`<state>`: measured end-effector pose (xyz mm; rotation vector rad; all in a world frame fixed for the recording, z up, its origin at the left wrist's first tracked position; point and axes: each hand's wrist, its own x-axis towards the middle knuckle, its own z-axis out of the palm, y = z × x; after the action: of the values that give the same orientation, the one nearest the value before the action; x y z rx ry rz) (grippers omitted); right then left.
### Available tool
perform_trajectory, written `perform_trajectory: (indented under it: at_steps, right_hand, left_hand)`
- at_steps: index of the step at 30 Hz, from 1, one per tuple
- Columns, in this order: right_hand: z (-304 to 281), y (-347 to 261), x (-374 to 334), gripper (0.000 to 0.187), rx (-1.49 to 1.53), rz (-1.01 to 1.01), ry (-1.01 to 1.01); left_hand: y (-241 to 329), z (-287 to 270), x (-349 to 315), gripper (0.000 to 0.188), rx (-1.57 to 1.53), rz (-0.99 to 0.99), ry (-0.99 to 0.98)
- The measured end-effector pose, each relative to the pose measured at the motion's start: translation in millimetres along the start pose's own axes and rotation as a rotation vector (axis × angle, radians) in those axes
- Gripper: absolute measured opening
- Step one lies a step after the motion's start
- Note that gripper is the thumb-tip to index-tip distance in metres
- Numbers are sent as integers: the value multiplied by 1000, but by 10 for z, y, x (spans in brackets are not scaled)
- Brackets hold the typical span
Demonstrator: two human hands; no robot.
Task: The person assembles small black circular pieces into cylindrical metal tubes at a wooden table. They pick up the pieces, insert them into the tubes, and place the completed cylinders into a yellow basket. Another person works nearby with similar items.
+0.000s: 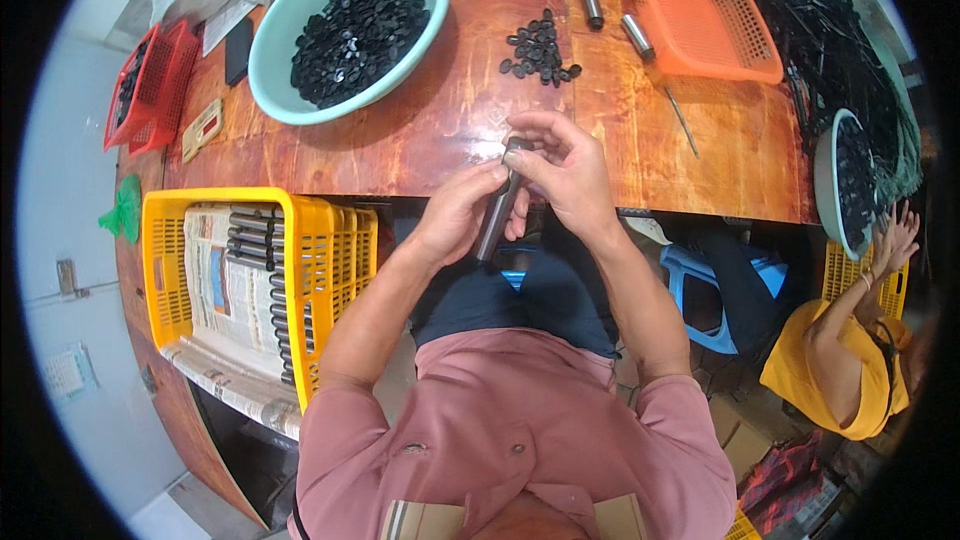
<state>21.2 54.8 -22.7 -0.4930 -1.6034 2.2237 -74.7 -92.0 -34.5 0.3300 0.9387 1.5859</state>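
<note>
The desk lay bare between bowl and orange tray, its near edge under my wrists. My left grip wrapped the rod; my right grip pinched the cap, mostly hidden by fingers.

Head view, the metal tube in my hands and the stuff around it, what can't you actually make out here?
- Metal tube: head view; top end covered by right hand fingers, middle partly by left hand.
- Small black piece at the tube's top: too small to tell its shape.
- Orange basket: cut off by the picture's upper edge.
- Black parts in the teal bowl: too small to tell apart.
</note>
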Motion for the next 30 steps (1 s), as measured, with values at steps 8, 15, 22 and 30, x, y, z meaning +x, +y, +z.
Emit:
perform_trajectory:
  at_steps: [8,15,22,30]
  right_hand:
    - [102,81,-137,35,-32,-32,-73]
    - [456,-136,-534,28,-152,84,-140]
    - [172,-126,-466,37,-3,-46,-73]
    - [-211,-189,-327,42,5,-137,-18]
  left_hand:
    - [-174,-1,-301,36,242,121,80]
    - [-224,80,-917,44,310,152,166]
    - [-131,223,-606,32,366,102,157]
    - [-119,348,-156,36,485,146,69]
